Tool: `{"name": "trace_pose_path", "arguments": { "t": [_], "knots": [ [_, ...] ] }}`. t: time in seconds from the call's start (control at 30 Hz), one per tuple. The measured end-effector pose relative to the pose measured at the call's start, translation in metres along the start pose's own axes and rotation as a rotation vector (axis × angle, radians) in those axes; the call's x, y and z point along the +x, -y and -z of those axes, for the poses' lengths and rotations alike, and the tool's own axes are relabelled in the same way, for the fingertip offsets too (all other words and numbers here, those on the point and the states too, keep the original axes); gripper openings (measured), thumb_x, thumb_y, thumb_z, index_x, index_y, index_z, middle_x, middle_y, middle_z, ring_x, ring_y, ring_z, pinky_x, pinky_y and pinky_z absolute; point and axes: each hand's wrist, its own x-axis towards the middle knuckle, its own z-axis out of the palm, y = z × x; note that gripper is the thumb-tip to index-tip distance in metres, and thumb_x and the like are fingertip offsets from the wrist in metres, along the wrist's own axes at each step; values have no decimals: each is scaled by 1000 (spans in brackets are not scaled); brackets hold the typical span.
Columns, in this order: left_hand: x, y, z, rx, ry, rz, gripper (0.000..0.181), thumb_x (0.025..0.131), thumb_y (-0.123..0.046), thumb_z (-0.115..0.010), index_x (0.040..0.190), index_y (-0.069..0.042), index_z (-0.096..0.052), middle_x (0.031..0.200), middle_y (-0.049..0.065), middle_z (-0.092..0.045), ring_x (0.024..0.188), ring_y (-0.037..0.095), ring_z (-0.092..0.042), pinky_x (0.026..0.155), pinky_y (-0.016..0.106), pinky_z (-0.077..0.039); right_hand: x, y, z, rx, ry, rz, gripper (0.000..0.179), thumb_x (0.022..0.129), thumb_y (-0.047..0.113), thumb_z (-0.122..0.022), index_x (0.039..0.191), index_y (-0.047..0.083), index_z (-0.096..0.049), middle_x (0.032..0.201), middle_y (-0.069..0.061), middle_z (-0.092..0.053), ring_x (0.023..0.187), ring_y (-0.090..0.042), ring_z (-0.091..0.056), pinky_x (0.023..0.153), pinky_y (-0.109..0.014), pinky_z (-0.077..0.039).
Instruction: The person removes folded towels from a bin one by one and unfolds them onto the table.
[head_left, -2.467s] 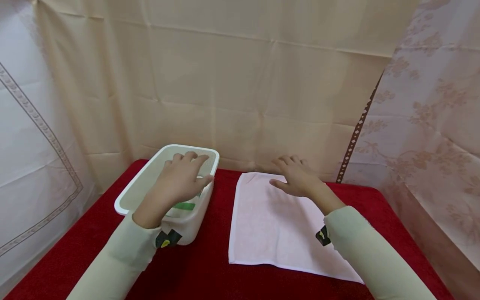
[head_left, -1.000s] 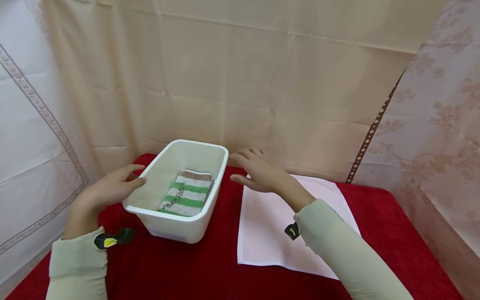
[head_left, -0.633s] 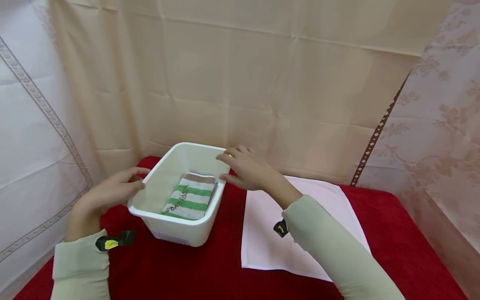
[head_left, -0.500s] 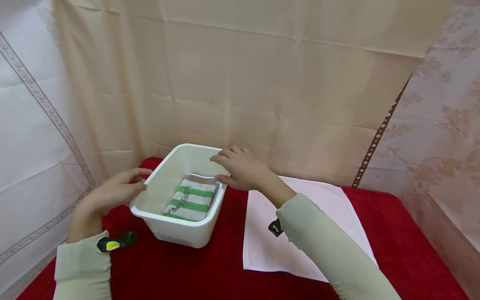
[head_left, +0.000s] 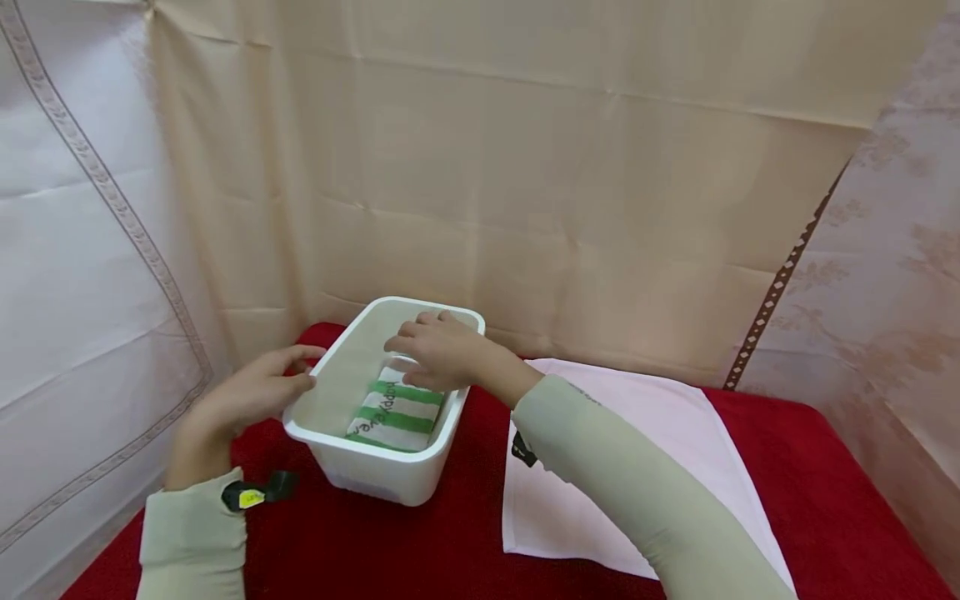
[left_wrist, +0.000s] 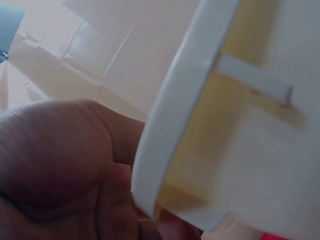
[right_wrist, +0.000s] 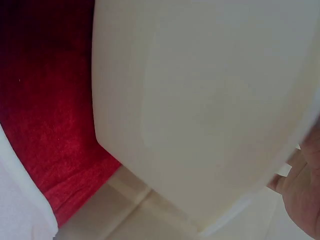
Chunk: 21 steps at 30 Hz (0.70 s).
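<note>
A white plastic basin (head_left: 372, 460) stands on the red cloth, left of centre in the head view. Inside it lies a folded towel (head_left: 397, 410) with green and white stripes and dark lettering. My left hand (head_left: 251, 390) holds the basin's left rim; in the left wrist view the rim (left_wrist: 167, 117) hides part of its fingers. My right hand (head_left: 442, 350) reaches over the right rim into the basin, fingers loosely bent above the towel's far end, which it covers in the head view. In the right wrist view the right fingers (right_wrist: 300, 185) show past the basin's edge.
A pink towel (head_left: 577, 508) lies spread flat right of the basin, under my right forearm. The red cloth (head_left: 810, 467) covers the table. A beige curtain (head_left: 540, 200) hangs close behind, with patterned curtains on both sides.
My right hand has moved left from over the pink towel, across the rim and into the basin. My left hand went from above the basin to its left rim. The head view has shifted slightly.
</note>
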Motion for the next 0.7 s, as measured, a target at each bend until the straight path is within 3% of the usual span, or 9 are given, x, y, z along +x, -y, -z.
{"name": "trace_pose_path", "arguments": {
  "t": [0.13,0.43,0.7],
  "knots": [
    [1,-1,-4,7,-2,3,50,101,-6,-52,147,11,-40,115,25,-61,89,25,-64,70,36,-58,13,3,-7,-10,74,36,52,100,43,-62,148,24,-52,140,0,-58,124,-22,-52,101,-44,-46],
    [-1,-5,-1,-5,0,31,50,101,-7,-53,148,7,-41,119,25,-62,92,26,-65,73,37,-59,40,13,-17,-32,141,129,50,99,45,-65,144,26,-56,130,4,-61,114,-18,-52,93,-39,-45],
    [-2,-8,0,15,1,37,50,102,-9,-53,148,5,-43,119,23,-63,95,28,-65,77,39,-59,54,23,-22,-20,207,212,53,97,44,-68,146,28,-55,135,4,-60,117,-17,-53,95,-40,-45]
  ]
}}
